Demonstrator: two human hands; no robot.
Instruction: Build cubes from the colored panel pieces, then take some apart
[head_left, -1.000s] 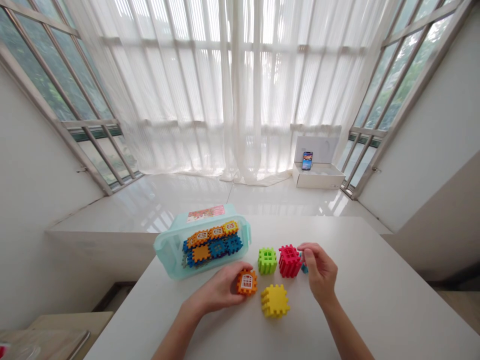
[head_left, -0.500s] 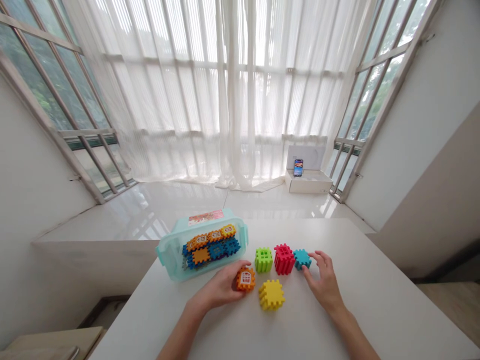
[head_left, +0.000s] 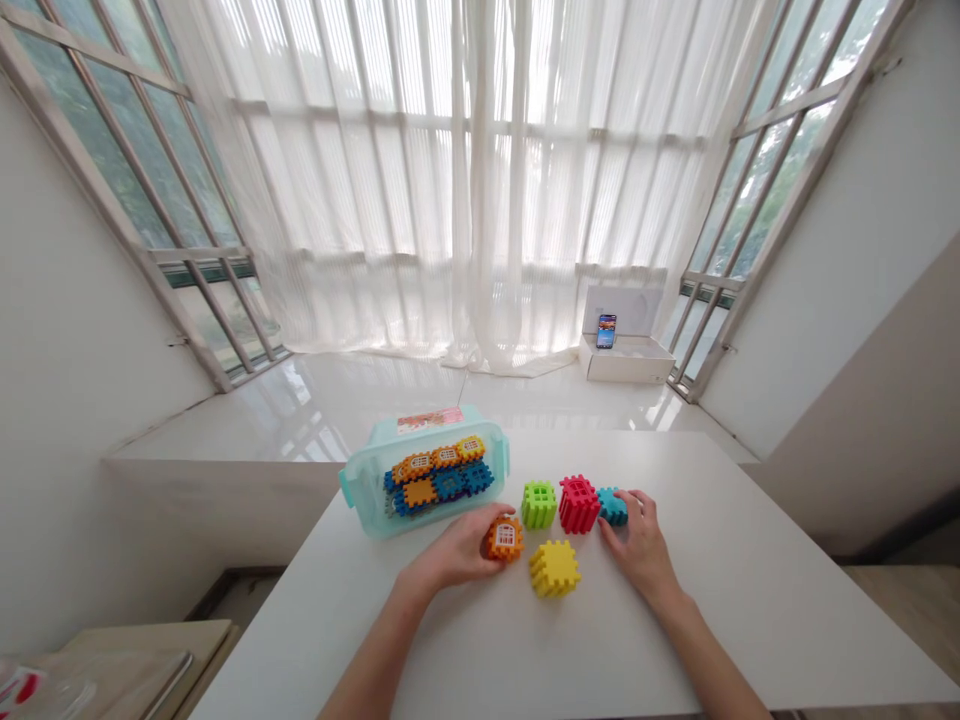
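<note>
My left hand [head_left: 466,547] is closed around a stack of orange notched building blocks [head_left: 505,540] with a white window piece on top. At the right, the thumb and fingers of my right hand [head_left: 642,546] curl round a teal block stack [head_left: 611,506], which is partly hidden behind them. Against its left side stands a taller red block stack [head_left: 578,504] with a window pattern on top. A green block stack [head_left: 538,505] is farther left. Nearer to me, between the hands, sits a yellow block stack [head_left: 555,569].
A pale turquoise plastic bin [head_left: 369,513] with orange, yellow and blue blocks stands at the left of the white table [head_left: 517,650]. On the sill behind, a phone [head_left: 606,331] leans in an open white box [head_left: 630,368]. Sheer curtains hang at the window.
My right thumb and fingers have closed in on the teal stack. My left hand keeps the orange stack beside the bin. The whole view has shifted slightly.
</note>
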